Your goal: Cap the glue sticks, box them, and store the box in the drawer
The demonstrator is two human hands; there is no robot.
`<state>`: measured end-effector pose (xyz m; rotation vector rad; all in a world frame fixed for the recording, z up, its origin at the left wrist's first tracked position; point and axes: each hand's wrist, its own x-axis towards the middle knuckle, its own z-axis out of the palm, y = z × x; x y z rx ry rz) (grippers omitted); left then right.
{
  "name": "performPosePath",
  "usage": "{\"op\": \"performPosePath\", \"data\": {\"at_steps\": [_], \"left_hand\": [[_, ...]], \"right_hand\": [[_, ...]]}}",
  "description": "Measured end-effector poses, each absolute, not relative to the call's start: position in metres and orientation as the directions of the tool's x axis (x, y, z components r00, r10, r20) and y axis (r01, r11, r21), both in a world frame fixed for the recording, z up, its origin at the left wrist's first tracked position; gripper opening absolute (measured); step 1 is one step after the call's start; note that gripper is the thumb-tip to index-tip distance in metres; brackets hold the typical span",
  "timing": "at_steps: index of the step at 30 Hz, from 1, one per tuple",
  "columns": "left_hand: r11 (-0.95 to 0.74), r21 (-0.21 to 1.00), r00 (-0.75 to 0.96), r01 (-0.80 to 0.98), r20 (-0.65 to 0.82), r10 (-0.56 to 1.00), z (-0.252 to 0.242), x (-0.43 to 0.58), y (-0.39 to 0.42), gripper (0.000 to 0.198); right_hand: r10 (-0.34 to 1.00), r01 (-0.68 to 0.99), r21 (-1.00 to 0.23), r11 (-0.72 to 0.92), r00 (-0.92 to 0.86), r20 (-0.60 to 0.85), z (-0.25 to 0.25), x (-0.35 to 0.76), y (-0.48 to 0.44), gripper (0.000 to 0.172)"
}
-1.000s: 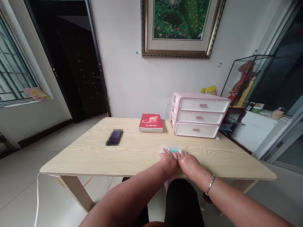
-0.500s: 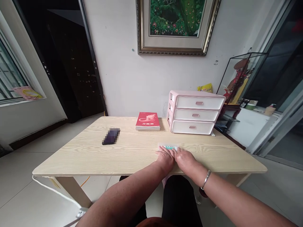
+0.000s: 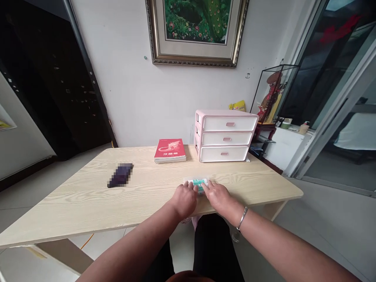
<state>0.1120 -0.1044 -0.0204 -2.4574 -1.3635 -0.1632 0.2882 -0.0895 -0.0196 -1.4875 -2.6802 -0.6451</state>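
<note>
A small flat packet with white and teal print and a clear wrapper edge (image 3: 199, 182) lies on the table near its front edge. My left hand (image 3: 185, 199) is at its left part, fingers curled down onto it. From the right, my right hand (image 3: 217, 196) grips the packet's other end, with the thumb side towards the left hand. The packet's near side is partly covered by both hands, and what it contains cannot be made out.
On the wooden table (image 3: 147, 196), a red book (image 3: 170, 149) lies behind the hands. A pink and white drawer unit (image 3: 226, 137) stands back right. A blurred dark flat object (image 3: 120, 175) lies at left. The front edge runs just below my wrists.
The view has turned to the right. My hands have moved apart, uncovering more of the packet, and my left fingers have gone from lying flat to curled.
</note>
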Motion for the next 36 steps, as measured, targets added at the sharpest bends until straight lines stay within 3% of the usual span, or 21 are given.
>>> {"op": "performPosePath", "data": {"at_steps": [2, 7, 10, 12, 16, 20, 27, 36], "left_hand": [[-0.51, -0.154, 0.533, 0.846, 0.276, 0.8, -0.024, 0.096, -0.1, 0.054], [-0.494, 0.268, 0.437, 0.827, 0.246, 0.865, -0.033, 0.067, -0.075, 0.08], [-0.514, 0.443, 0.475, 0.735, 0.205, 0.856, -0.031, 0.057, -0.059, 0.077], [-0.521, 0.547, 0.503, 0.655, 0.199, 0.841, -0.03, 0.053, -0.051, 0.072], [-0.478, 0.737, 0.479, 0.478, 0.238, 0.845, -0.032, 0.054, -0.039, 0.058], [-0.339, 0.832, 0.345, 0.439, 0.192, 0.919, -0.03, 0.063, -0.027, 0.048], [-0.12, 0.966, 0.147, 0.231, 0.087, 0.985, -0.031, 0.091, 0.013, 0.057], [-0.13, 0.976, 0.048, 0.177, 0.123, 0.991, -0.055, 0.112, 0.055, 0.06]], "right_hand": [[0.793, 0.829, 0.271, 0.49, -0.553, 0.255, -0.023, 0.292, -0.089, 0.04], [0.772, 0.833, 0.013, 0.554, -0.519, 0.368, -0.031, 0.307, -0.084, 0.042], [0.804, 0.821, -0.152, 0.55, -0.472, 0.361, -0.035, 0.317, -0.075, 0.061], [0.824, 0.796, -0.258, 0.547, -0.459, 0.332, -0.036, 0.321, -0.068, 0.065], [0.855, 0.658, -0.546, 0.519, -0.401, 0.329, -0.038, 0.322, -0.052, 0.053], [0.913, 0.469, -0.783, 0.408, -0.225, 0.341, -0.038, 0.319, -0.034, 0.04], [0.907, 0.604, -0.705, 0.371, -0.073, 0.415, -0.025, 0.314, 0.01, 0.036], [0.891, 0.7, -0.671, 0.246, 0.109, 0.44, -0.018, 0.334, 0.055, 0.037]]}}
